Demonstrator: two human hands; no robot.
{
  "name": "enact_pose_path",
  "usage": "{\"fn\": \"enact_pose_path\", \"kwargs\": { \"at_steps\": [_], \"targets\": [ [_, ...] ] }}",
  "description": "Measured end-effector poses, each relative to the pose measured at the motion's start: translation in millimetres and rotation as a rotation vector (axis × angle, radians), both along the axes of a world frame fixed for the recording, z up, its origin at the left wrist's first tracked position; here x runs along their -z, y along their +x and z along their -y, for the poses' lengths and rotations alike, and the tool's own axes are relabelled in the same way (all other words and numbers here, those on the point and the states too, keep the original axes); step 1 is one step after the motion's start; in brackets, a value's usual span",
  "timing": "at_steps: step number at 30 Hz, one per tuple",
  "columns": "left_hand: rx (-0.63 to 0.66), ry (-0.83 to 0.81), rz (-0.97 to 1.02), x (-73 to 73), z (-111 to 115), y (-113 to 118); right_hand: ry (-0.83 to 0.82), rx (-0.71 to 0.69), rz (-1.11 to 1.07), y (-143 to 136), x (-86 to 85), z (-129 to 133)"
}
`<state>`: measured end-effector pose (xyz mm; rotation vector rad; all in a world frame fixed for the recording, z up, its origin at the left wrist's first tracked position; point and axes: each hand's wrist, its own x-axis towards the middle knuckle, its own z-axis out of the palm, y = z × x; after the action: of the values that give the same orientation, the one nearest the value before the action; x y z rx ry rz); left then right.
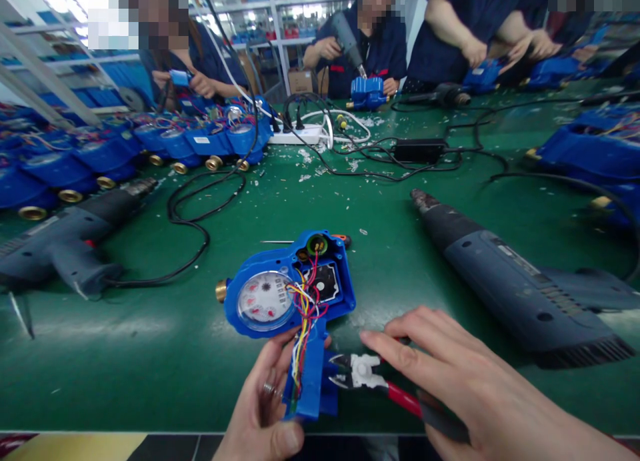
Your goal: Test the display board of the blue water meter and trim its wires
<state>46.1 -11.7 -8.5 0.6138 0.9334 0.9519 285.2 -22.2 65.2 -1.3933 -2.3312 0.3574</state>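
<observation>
My left hand [270, 407] is closed around a narrow blue plastic housing [313, 374] near the table's front edge. Red, yellow and white wires [306, 307] run from this housing into a blue water meter [235, 321], which has a round dial and a brass fitting at its left. In my right hand [445, 367] are diagonal cutters [363, 371] with red and black handles. Their jaws stand apart, pointing left, close beside the blue housing; whether they touch it I cannot tell. A metal spring shows by my left fingers. Behind the meter lies a screwdriver [341, 239], partly hidden.
Heat guns lie at the left [75, 234] and right [500, 274]. Rows of blue meters [95, 157] line the back left, and more stand at the right. Cables, a power strip [300, 135] and a black adapter [420, 150] cross the green table [320, 201]. Several co-workers sit opposite.
</observation>
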Motion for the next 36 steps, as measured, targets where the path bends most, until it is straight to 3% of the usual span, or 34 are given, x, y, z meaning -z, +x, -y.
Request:
{"fn": "enact_pose_path", "kwargs": {
  "at_steps": [9, 14, 23, 36],
  "targets": [
    [-0.077, 0.025, -0.001, -0.6, 1.3, 4.6, 0.104, -0.055, 0.038, -7.9, 6.5, 0.2],
    [-0.055, 0.053, -0.016, -1.3, 1.0, 3.8, 0.03, -0.034, 0.07, -10.0, 0.0, -1.9],
    [-0.036, 0.058, -0.025, 6.5, 1.2, -2.8, -0.223, -0.198, 0.069, -1.1, -10.6, -10.7],
    [-0.033, 0.046, -0.019, -3.3, -0.1, 1.3, -0.15, -0.208, -0.038, -1.0, -6.1, -13.2]
  ]
}}
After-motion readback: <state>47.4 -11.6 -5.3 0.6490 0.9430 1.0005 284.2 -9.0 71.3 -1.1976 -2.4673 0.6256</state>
